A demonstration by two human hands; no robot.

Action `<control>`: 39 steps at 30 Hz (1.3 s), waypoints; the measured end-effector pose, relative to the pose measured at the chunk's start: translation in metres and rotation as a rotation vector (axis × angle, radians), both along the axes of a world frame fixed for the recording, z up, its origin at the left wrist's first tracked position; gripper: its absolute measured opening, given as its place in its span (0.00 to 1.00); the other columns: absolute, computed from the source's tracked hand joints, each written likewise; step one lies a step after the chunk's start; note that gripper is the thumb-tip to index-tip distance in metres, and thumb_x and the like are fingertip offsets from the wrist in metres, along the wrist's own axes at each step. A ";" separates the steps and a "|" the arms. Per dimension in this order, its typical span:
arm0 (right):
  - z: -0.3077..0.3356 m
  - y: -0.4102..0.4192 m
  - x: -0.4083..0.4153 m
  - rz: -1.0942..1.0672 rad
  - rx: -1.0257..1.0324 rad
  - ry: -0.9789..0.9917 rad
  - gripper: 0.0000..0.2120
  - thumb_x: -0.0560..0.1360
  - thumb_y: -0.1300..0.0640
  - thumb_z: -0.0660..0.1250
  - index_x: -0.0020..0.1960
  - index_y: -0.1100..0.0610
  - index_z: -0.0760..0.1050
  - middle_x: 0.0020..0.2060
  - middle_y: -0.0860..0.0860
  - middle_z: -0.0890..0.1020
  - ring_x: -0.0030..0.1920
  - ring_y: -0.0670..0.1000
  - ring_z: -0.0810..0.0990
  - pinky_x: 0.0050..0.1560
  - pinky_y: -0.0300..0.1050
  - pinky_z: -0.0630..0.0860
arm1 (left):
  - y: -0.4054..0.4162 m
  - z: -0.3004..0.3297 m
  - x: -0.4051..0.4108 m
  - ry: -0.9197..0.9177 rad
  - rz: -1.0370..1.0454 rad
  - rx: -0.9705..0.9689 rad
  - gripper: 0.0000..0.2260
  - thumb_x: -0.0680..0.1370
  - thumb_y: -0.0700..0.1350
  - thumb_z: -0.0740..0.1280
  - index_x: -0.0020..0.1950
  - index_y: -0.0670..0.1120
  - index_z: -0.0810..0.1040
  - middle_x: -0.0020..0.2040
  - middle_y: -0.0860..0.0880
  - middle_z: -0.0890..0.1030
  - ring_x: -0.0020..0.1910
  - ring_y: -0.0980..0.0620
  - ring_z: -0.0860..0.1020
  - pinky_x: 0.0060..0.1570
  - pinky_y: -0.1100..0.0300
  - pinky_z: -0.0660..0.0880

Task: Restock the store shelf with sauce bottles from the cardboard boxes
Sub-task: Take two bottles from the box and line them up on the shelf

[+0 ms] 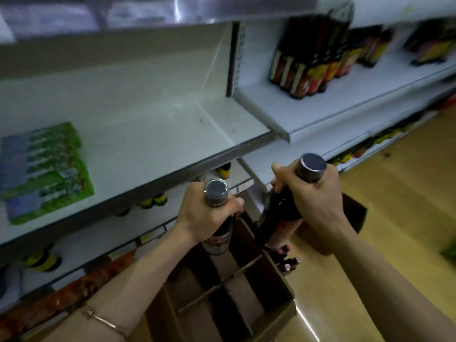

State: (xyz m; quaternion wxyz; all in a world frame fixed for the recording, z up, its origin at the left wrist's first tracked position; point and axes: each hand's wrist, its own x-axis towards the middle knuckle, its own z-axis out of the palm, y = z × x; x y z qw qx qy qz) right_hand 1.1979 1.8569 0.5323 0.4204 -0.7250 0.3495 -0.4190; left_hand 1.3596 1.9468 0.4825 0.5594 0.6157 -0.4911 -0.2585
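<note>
A: Nearest is the left forearm with a thin bracelet (108, 323) round it, and beside it the box (276, 317), open on the floor (370, 218), with card dividers (222, 283) splitting it into cells.

B: Anything in the cells?

A: A few caps (287, 267) show at its right edge. The other cells are too dark to tell.

B: And the hands?

A: Both are above the box. The left hand (204, 215) has its fingers curled round the neck of the left bottle (217, 239), just under the dark cap. The right hand (309, 193) grips the right bottle (281, 218) the same way, and holds it higher and tilted. Both bottles are dark with red labels, clear of the cells.

B: Behind them?

A: The lower shelf (81, 248), with small yellow-labelled jars (43, 261) on it and orange packets (61, 299) below. Above that is the grey shelf (158, 134), with a stack of green packs (44, 169) at its left end.

B: And farthest?

A: To the right, on the white shelf (345, 95), stands a cluster of dark bottles (311, 60). More bottles (429, 43) stand further along, blurred.
</note>
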 end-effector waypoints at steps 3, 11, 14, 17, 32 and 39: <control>0.038 0.017 -0.034 -0.148 -0.029 -0.059 0.16 0.74 0.61 0.71 0.29 0.56 0.74 0.26 0.48 0.80 0.31 0.50 0.81 0.40 0.43 0.79 | -0.002 0.045 -0.013 0.029 -0.098 -0.062 0.11 0.65 0.54 0.70 0.24 0.52 0.78 0.29 0.43 0.81 0.35 0.38 0.82 0.40 0.40 0.77; 0.116 0.058 -0.153 -0.464 -0.139 -0.093 0.20 0.73 0.60 0.71 0.23 0.52 0.75 0.23 0.50 0.79 0.33 0.64 0.80 0.40 0.57 0.79 | -0.027 0.124 -0.116 0.110 -0.447 -0.100 0.12 0.66 0.43 0.71 0.22 0.49 0.76 0.26 0.48 0.80 0.35 0.41 0.83 0.46 0.43 0.79; 0.137 0.069 -0.206 -0.578 -0.127 -0.111 0.19 0.71 0.58 0.71 0.22 0.54 0.74 0.22 0.50 0.78 0.32 0.62 0.81 0.41 0.54 0.79 | -0.035 0.141 -0.172 0.130 -0.576 -0.078 0.12 0.67 0.42 0.72 0.23 0.47 0.76 0.30 0.44 0.83 0.35 0.44 0.83 0.46 0.48 0.79; 0.149 0.076 -0.252 -0.656 -0.112 -0.119 0.18 0.69 0.59 0.71 0.22 0.55 0.74 0.22 0.51 0.78 0.31 0.56 0.81 0.42 0.54 0.79 | -0.045 0.154 -0.233 0.143 -0.687 -0.034 0.16 0.71 0.35 0.73 0.24 0.45 0.74 0.29 0.45 0.82 0.34 0.48 0.83 0.42 0.56 0.77; 0.190 -0.007 -0.394 -0.743 -0.096 -0.136 0.16 0.71 0.61 0.70 0.24 0.59 0.75 0.23 0.53 0.79 0.38 0.68 0.81 0.51 0.60 0.78 | -0.145 0.197 -0.391 0.006 -0.817 0.048 0.15 0.69 0.38 0.70 0.22 0.46 0.77 0.32 0.43 0.84 0.39 0.44 0.84 0.51 0.49 0.78; 0.197 -0.139 -0.434 -0.682 -0.069 -0.090 0.19 0.71 0.61 0.70 0.21 0.57 0.75 0.22 0.54 0.79 0.37 0.67 0.82 0.53 0.61 0.78 | -0.269 0.211 -0.423 0.106 -0.771 0.058 0.16 0.71 0.35 0.69 0.23 0.43 0.75 0.33 0.39 0.83 0.35 0.46 0.83 0.48 0.52 0.77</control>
